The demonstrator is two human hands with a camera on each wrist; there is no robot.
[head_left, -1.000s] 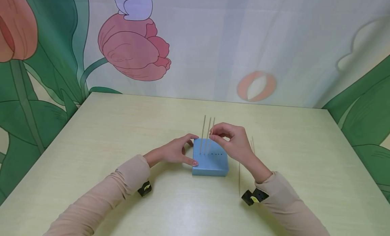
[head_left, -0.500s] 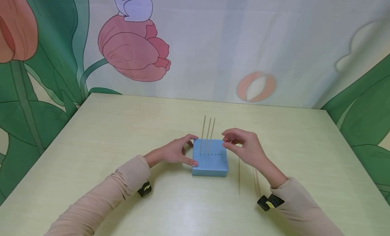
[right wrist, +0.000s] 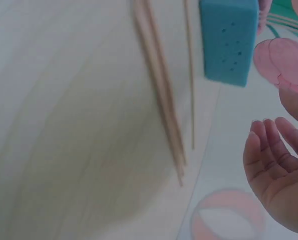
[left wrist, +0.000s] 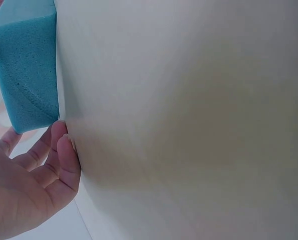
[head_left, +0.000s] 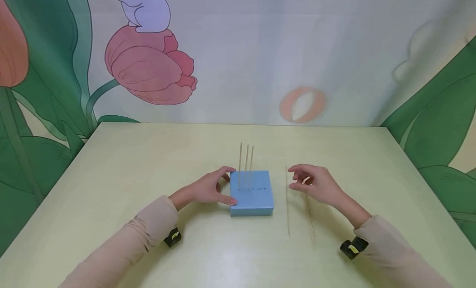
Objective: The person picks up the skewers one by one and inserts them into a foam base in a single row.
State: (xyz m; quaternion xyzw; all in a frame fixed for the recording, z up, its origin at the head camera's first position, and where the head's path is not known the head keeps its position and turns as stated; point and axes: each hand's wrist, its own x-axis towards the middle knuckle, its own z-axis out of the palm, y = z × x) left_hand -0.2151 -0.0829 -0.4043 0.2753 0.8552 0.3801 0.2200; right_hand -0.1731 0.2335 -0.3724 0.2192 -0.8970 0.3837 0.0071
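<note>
A light-blue foam block [head_left: 255, 202] lies on the table, with three thin wooden sticks [head_left: 239, 162] standing upright in it. A row of small dark holes runs to the right of the sticks. My left hand [head_left: 206, 188] holds the block at its left side, thumb at the front and fingers toward the back corner. To the right of the block, my right hand [head_left: 316, 184] hovers with loosely bent fingers and nothing in them. Below it lies a single loose stick [head_left: 287, 215], and beside that a small bundle of sticks [right wrist: 161, 90], partly hidden by the hand in the head view.
The pale wooden table [head_left: 160, 155] reaches back to a printed curtain [head_left: 230, 65] with flowers and a rabbit. Each wrist carries a small black camera, such as the right one [head_left: 354, 247].
My right hand has let go of the third upright stick and moved right, over the loose sticks. The left hand stays on the block. The head view has shifted slightly.
</note>
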